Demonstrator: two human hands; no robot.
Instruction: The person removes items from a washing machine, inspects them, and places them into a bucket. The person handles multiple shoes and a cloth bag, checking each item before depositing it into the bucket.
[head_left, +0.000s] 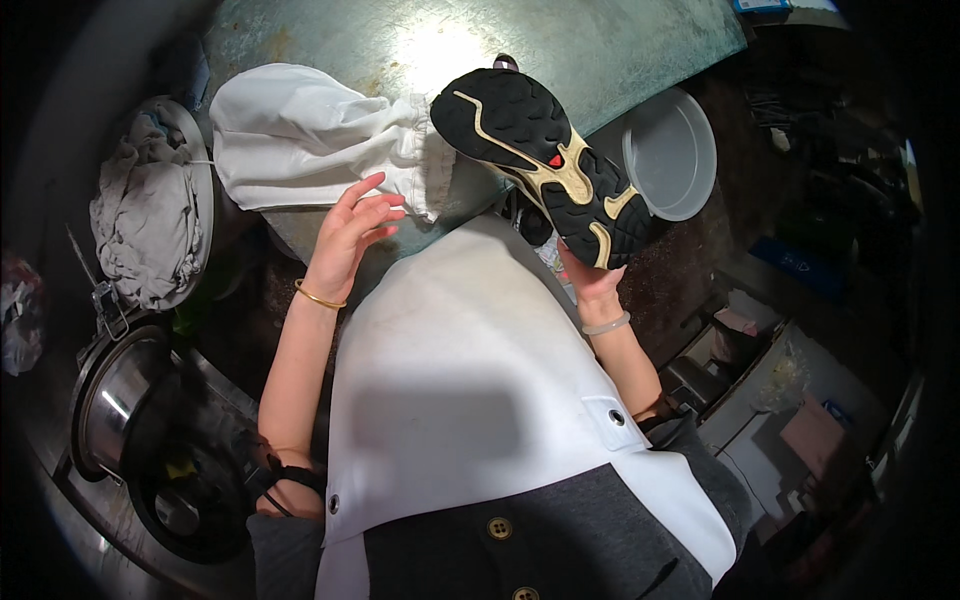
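My right hand (596, 279) holds a shoe (517, 112) at its near end, with the sole turned up towards me. That sole is black with cream strips and a small red mark. The fingers behind the shoe are hidden. My left hand (352, 229), wearing a gold-coloured bangle, has its fingers apart and nothing in them. It hovers at the near edge of a white fabric cover with a gathered elastic end (300, 142), perhaps an oversleeve; I cannot tell whether they touch. The cover lies on a worn greenish tabletop (637, 45), its gathered end beside the shoe.
A translucent plastic bucket (679, 154) stands beyond the table's right edge. On the left, a basin (201, 225) holds crumpled greyish cloths (146, 217). Below it are a metal pot (124, 397) and a dark round vessel (184, 502). A white apron (450, 337) covers my lap.
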